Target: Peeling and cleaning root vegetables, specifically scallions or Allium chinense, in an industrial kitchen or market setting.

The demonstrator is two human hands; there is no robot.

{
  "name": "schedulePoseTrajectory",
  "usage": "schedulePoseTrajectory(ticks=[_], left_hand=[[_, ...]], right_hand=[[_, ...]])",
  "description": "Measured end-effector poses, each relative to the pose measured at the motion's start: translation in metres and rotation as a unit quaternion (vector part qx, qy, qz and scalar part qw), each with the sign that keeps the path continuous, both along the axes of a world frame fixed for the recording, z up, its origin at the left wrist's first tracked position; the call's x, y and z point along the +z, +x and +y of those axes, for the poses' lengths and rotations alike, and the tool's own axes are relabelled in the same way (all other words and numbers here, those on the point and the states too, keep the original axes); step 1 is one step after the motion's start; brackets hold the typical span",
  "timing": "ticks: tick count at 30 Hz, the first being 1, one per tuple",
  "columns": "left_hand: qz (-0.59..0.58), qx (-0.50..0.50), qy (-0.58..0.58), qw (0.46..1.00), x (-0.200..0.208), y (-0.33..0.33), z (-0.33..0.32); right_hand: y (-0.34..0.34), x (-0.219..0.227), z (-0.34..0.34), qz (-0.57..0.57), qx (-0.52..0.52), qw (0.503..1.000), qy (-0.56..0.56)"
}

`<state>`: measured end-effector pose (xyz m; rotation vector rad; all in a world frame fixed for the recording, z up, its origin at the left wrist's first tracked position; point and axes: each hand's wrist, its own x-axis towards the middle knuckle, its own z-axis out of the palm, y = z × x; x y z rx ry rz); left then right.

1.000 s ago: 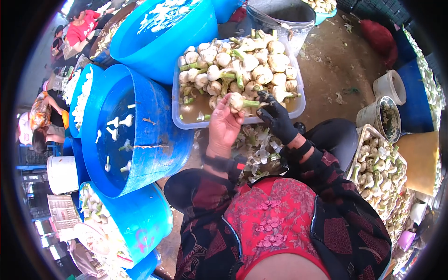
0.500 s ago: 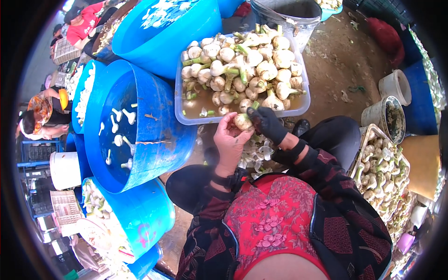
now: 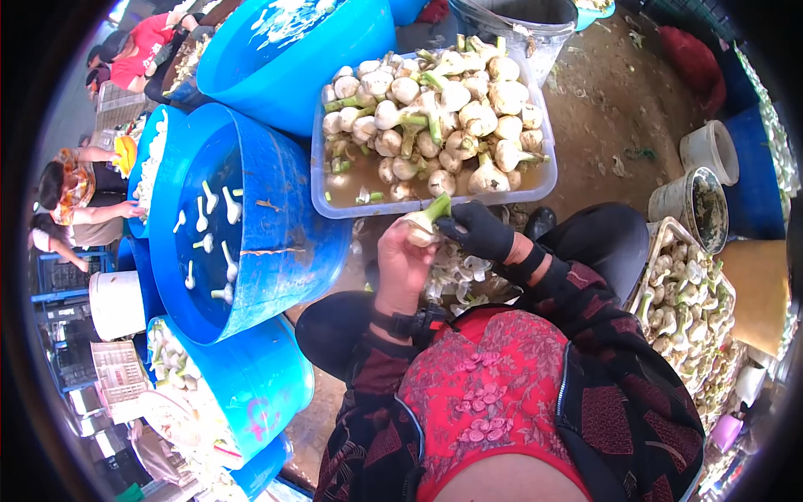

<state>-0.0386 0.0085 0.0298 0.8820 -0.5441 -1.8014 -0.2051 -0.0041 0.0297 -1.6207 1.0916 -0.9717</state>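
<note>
My bare left hand is closed around a garlic bulb, which shows white skin. Its thick green stem points up and to the right. My right hand, in a black glove, is closed with bent fingertips pressed at the bulb's right side, near the base of the stem. Whether anything else is in those fingers is hidden. Just beyond both hands stands a clear plastic tub of brownish water, heaped with soil-marked garlic bulbs. Loose peelings lie below my hands.
To the left, a blue tub holds water with several peeled garlic bulbs. More blue tubs stand around it. On the right are a crate of garlic and dirty buckets. Other people work at the far left.
The bulb has turned and shifted slightly left and down in my left hand; its long stem now shows. My right hand has moved slightly. At far left, a person reaches toward a tub.
</note>
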Motion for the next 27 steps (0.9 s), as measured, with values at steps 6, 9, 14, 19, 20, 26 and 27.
schedulePoseTrajectory(ticks=[6,9,14,19,20,26,27], left_hand=[[-0.036,-0.013,0.048,0.998,-0.005,-0.002,0.000],[-0.185,0.038,-0.104,0.977,0.006,-0.022,0.010],[-0.193,-0.040,-0.008,0.980,0.007,-0.011,0.007],[0.210,-0.174,0.134,0.953,-0.009,0.004,-0.007],[0.210,-0.174,0.135,0.953,-0.011,0.002,-0.005],[-0.203,0.034,-0.101,0.973,-0.013,-0.014,0.007],[-0.154,0.033,-0.072,0.985,-0.011,-0.013,0.008]], right_hand=[[0.012,-0.021,0.005,-0.133,-0.069,0.987,0.051],[0.014,-0.014,0.007,-0.145,-0.061,0.979,0.127],[0.018,-0.008,0.013,-0.201,-0.112,0.959,0.168],[0.003,-0.022,0.004,-0.085,-0.099,0.984,-0.123],[0.005,-0.021,0.005,-0.086,-0.099,0.984,-0.122],[0.012,-0.016,0.008,-0.148,-0.152,0.967,0.142],[0.011,-0.016,0.009,-0.149,-0.152,0.967,0.141]])
